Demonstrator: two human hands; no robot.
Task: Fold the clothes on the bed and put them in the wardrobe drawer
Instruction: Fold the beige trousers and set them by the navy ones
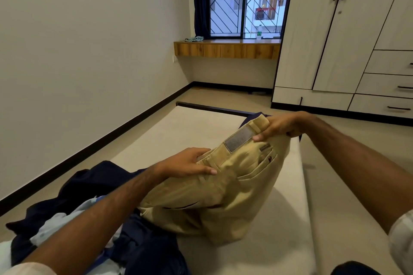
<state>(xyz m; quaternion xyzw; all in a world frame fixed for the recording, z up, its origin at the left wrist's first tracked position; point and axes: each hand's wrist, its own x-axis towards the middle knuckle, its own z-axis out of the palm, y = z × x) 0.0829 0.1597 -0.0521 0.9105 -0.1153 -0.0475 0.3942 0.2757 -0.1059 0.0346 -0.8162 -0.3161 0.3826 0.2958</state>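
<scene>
both hands hold a pair of beige trousers [228,187] lifted above the bed [185,127] by the waistband. the left hand [185,164] grips the near-left end of the waistband, thumb on top; the right hand [281,126] pinches the far-right end beside a grey patch [239,138]. the trouser legs sag down onto the mattress. a heap of dark blue and pale clothes [73,214] lies near left on the bed. far right stands a white wardrobe [317,35] with three drawers [388,85], all pushed in. a window [243,0] sits above a wooden ledge [225,49].
</scene>
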